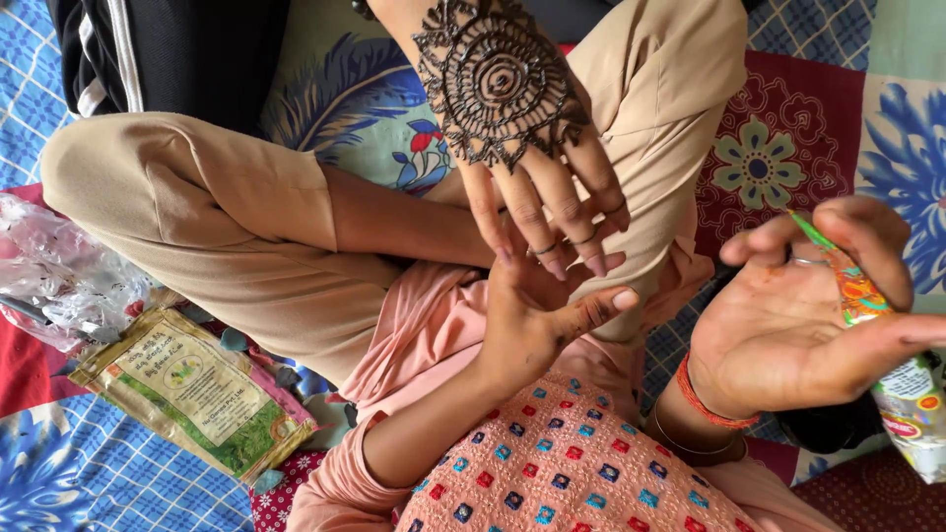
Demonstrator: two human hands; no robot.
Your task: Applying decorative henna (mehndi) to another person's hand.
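Right grip (808,315) pinches a glossy tapered henna cone (867,315).

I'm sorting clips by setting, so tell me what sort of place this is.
Probably a home, with people seated cross-legged on a bed or floor mattress. A patchwork floral quilt covers the surface, a printed packet and crumpled plastic bag lie loose on it, and no table or chair shows.
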